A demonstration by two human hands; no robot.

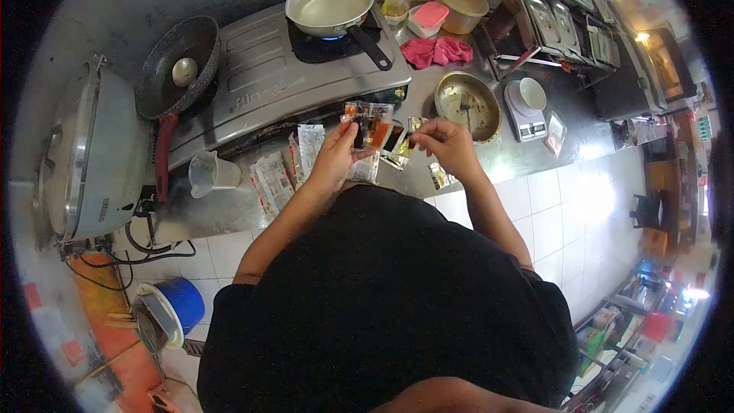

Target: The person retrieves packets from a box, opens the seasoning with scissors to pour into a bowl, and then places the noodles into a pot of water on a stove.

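- Hands, before the front of the stove (pixel 260 80): the left hand (pixel 336 157) holds clear sachets (pixel 372 126) of dark and orange-red contents, thumb over them and fingers beneath; the right hand (pixel 449 147) has thumb and forefinger drawn close together beside a small dark packet (pixel 394 138); whether they pinch its edge cannot be told.
- On the stove: a pale-lined frying pan (pixel 330 4) over a blue flame (pixel 331 37); a dark speckled pan (pixel 180 61) with a ladle (pixel 184 72) at the left end.
- Right of the stove: a pink cloth (pixel 437 52); a metal bowl (pixel 489 118); a scale (pixel 529 128) bearing a cup (pixel 531 95).
- In front of the stove: silvery wrappers (pixel 271 180) and a clear jug (pixel 214 173), both left of the hands; a gold wrapper (pixel 441 176) near the counter edge.
- Judged risks: the sachets could slip apart or spill, from a loose hold or a sudden tear in thin film; the frying pan could overheat while attention rests on the packets; its handle (pixel 369 47), pointing towards the person, could be knocked by a forearm; the gold wrapper could be brushed to the floor by a sleeve; the pink cloth could scorch if pushed towards the flame.
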